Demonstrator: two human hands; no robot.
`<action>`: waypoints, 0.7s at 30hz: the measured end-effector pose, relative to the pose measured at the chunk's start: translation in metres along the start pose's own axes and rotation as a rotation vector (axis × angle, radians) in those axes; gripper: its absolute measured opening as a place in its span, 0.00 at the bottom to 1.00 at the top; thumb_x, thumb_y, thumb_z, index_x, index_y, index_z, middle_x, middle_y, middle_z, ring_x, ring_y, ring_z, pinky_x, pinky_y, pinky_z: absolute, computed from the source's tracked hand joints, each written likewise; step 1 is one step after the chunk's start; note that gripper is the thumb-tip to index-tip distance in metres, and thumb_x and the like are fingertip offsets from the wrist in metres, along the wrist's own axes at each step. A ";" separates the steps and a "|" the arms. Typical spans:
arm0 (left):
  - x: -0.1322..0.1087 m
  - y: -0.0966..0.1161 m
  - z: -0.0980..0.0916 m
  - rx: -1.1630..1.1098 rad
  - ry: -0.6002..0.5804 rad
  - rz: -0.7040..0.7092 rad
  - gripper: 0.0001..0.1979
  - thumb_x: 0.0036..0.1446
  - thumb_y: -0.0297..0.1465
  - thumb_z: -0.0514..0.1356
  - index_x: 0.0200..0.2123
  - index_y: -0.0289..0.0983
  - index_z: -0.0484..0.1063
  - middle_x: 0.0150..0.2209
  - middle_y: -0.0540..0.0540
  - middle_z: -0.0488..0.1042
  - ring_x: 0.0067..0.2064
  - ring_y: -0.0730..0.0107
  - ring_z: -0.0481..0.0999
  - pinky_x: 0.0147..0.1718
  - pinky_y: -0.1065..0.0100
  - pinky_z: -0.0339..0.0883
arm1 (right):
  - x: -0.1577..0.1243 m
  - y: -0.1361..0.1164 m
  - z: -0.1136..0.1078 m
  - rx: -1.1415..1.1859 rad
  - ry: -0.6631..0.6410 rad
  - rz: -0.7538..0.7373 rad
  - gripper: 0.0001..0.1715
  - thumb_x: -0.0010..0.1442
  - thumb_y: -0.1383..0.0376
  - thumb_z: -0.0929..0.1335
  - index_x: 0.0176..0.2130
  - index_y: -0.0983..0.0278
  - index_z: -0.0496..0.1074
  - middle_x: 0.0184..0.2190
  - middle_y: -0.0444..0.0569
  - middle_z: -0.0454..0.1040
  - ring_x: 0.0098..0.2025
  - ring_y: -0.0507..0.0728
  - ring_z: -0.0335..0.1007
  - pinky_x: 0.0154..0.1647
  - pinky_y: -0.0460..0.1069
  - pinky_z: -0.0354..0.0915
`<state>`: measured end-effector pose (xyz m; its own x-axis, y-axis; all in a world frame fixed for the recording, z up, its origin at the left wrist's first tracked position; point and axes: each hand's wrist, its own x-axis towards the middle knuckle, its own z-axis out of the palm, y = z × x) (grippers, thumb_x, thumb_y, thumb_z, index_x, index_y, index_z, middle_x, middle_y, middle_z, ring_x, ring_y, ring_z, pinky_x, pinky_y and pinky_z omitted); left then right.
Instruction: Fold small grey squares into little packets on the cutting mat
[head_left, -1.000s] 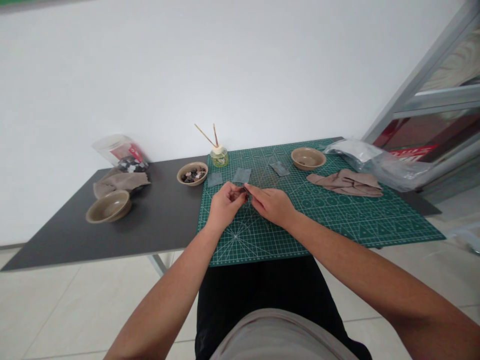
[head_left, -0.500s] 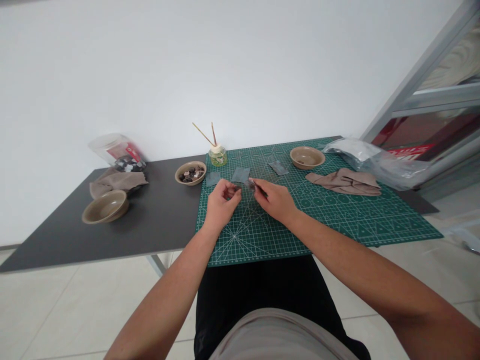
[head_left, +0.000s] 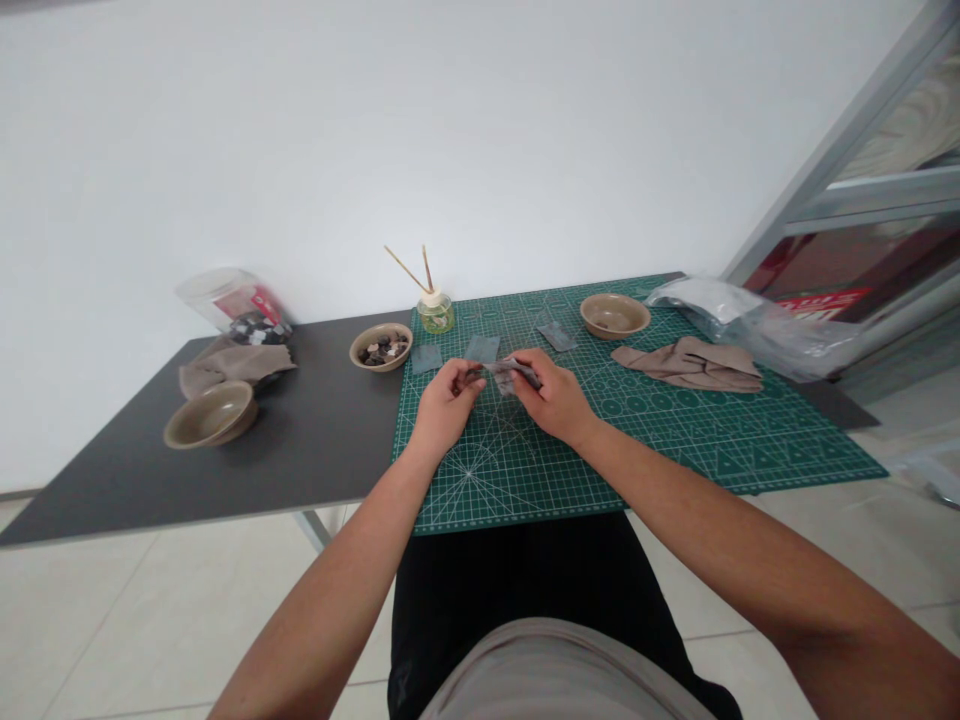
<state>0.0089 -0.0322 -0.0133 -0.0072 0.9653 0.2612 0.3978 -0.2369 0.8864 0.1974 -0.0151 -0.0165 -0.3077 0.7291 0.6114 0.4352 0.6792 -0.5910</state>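
Over the green cutting mat [head_left: 525, 470], my left hand [head_left: 444, 400] and my right hand [head_left: 553, 395] face each other. Between them stretches a small, sheer grey pouch-like piece [head_left: 501, 376]. My left fingers pinch its left end, and my right thumb and fingers are closed on the right end; part of it is hidden by the fingers. Just beyond lie flat translucent pieces: one [head_left: 484, 348] behind the hands, another [head_left: 427, 358] to the left and a third [head_left: 556, 335] to the right. A tan bowl [head_left: 381, 366] of dark and pale small pieces stands left of them.
Beside the wall is a reed diffuser [head_left: 436, 312]. At right are a tan bowl [head_left: 634, 325], a brown cloth [head_left: 690, 365] and a clear plastic bag [head_left: 750, 320]. At left stand another tan bowl [head_left: 199, 432], a brown cloth [head_left: 236, 362] and a clear container [head_left: 225, 290] with dark pieces.
The sheer grey piece now shows spread between my hands, where before it was mostly hidden in the fingers. My right hand has shifted slightly and its grip has changed.
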 end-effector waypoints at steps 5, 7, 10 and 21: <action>0.000 -0.003 0.000 0.024 -0.009 -0.028 0.10 0.57 0.32 0.60 0.43 0.38 0.73 0.26 0.53 0.67 0.28 0.73 0.67 0.31 0.69 0.61 | 0.001 -0.001 0.000 0.034 -0.043 -0.005 0.08 0.65 0.64 0.64 0.45 0.60 0.68 0.40 0.48 0.78 0.38 0.55 0.76 0.39 0.49 0.68; 0.000 -0.005 0.001 -0.047 -0.011 -0.024 0.12 0.56 0.32 0.60 0.44 0.38 0.72 0.26 0.54 0.67 0.27 0.73 0.67 0.30 0.70 0.61 | 0.001 -0.001 0.000 0.049 -0.040 -0.003 0.07 0.65 0.64 0.64 0.44 0.60 0.68 0.40 0.47 0.78 0.38 0.55 0.76 0.40 0.49 0.68; 0.000 -0.007 0.005 -0.194 0.016 -0.022 0.13 0.53 0.32 0.62 0.42 0.39 0.67 0.25 0.56 0.65 0.26 0.74 0.66 0.29 0.71 0.61 | 0.001 -0.003 -0.001 0.078 -0.016 0.019 0.08 0.65 0.63 0.63 0.44 0.60 0.68 0.41 0.48 0.78 0.39 0.55 0.76 0.41 0.49 0.69; -0.002 -0.002 0.003 -0.084 -0.020 -0.038 0.09 0.55 0.33 0.62 0.39 0.38 0.73 0.24 0.55 0.66 0.27 0.74 0.67 0.29 0.70 0.61 | 0.003 -0.003 -0.002 -0.007 -0.130 0.097 0.08 0.61 0.64 0.67 0.42 0.60 0.75 0.35 0.45 0.80 0.35 0.55 0.76 0.38 0.48 0.67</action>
<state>0.0109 -0.0329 -0.0171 -0.0024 0.9756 0.2195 0.3189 -0.2073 0.9248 0.1964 -0.0150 -0.0115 -0.3704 0.7963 0.4783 0.4742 0.6048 -0.6398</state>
